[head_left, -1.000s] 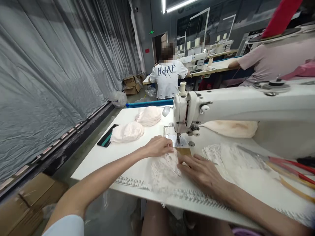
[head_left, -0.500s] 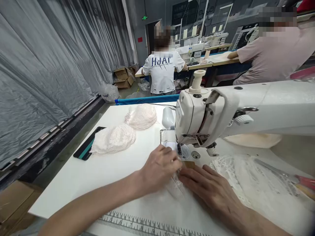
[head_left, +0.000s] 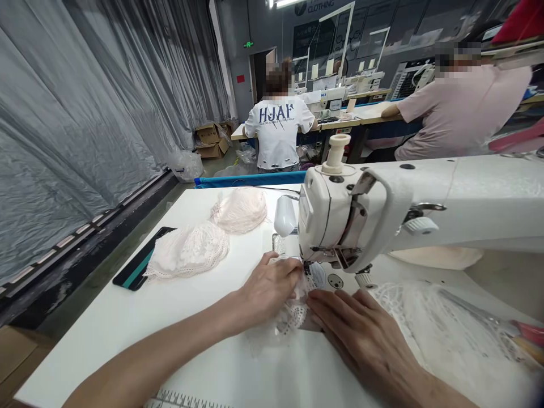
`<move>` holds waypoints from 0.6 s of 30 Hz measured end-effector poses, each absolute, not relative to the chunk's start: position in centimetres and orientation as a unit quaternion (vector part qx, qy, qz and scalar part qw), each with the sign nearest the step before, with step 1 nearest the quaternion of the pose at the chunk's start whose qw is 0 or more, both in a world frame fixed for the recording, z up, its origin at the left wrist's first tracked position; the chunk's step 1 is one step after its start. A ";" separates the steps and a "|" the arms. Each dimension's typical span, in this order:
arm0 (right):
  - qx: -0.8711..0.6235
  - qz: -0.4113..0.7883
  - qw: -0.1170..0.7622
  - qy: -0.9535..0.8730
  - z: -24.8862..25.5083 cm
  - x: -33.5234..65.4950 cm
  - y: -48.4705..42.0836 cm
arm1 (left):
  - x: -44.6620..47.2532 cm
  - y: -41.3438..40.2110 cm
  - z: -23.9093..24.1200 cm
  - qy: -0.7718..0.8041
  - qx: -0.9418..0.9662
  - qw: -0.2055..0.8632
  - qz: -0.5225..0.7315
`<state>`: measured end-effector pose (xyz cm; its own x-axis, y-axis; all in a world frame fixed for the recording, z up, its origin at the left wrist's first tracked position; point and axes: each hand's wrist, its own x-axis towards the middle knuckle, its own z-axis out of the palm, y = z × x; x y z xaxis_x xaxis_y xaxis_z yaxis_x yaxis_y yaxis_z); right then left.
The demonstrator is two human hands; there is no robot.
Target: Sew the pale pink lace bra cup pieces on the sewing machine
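A white lace piece (head_left: 293, 317) with a scalloped, holed edge lies bunched in front of the sewing machine (head_left: 335, 215). My left hand (head_left: 270, 286) is closed on its left side, fingertips close to the presser foot (head_left: 306, 267). My right hand (head_left: 361, 323) lies flat on the right, fingers stretched forward, their tips against the lace edge. Its thumb is hidden. Part of the lace under both hands cannot be seen.
Two pale lace cups (head_left: 189, 249) (head_left: 240, 211) lie on the left of the white table (head_left: 204, 351). A dark strip (head_left: 136, 269) sits under one. White lace (head_left: 459, 323) and red-handled scissors (head_left: 525, 331) lie on the right. Two people sit at machines ahead.
The lace now shows spread between my hands, with its scalloped edge facing me. My left hand has shifted slightly left. The whole view has tilted up a little.
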<state>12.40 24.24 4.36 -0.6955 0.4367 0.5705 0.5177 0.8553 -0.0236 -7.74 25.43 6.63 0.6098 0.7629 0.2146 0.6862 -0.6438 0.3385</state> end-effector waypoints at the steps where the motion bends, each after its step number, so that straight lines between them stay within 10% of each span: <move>1: -0.264 -0.082 0.286 -0.917 4.2 12.4 24.5 | -7.8 26.0 6.6 0.406 0.887 0.123 0.183; 18: -0.291 -0.136 0.253 -0.913 4.2 12.8 25.3 | -7.9 29.0 5.6 0.405 0.906 0.041 0.113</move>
<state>12.78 25.32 4.18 -0.7029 0.4624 0.5405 0.6000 0.7936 0.1013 -7.93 29.03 5.63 0.6467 0.7433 0.1710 0.7248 -0.6688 0.1657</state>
